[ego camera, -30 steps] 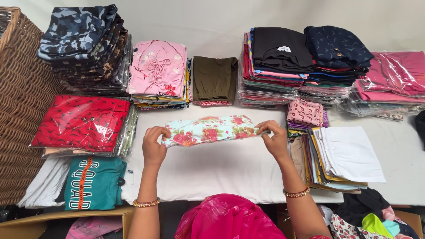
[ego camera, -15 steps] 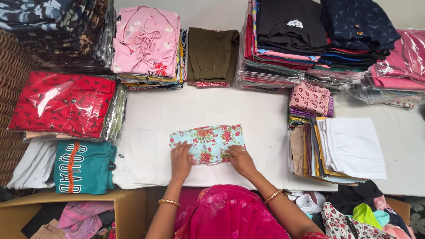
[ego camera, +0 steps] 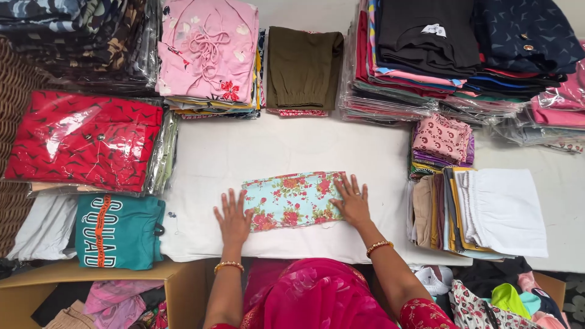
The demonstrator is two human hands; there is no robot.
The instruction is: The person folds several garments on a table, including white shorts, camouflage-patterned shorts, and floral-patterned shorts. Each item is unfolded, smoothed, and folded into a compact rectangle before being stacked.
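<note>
Both hands lie flat, fingers spread, gripping nothing: the left hand [ego camera: 233,218] presses the left edge of a folded floral cloth [ego camera: 291,199], the right hand [ego camera: 351,201] its right end. The cloth lies on the white table [ego camera: 256,152], near its front edge. A teal printed shirt [ego camera: 119,231] sits left; a white folded stack [ego camera: 503,210] right; a pink garment pile [ego camera: 207,52] beyond.

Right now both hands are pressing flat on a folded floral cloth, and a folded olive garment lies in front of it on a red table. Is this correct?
Not quite: the table is white, not red, as the head view shows. The left hand and right hand press the floral cloth, with the olive garment beyond.
</note>
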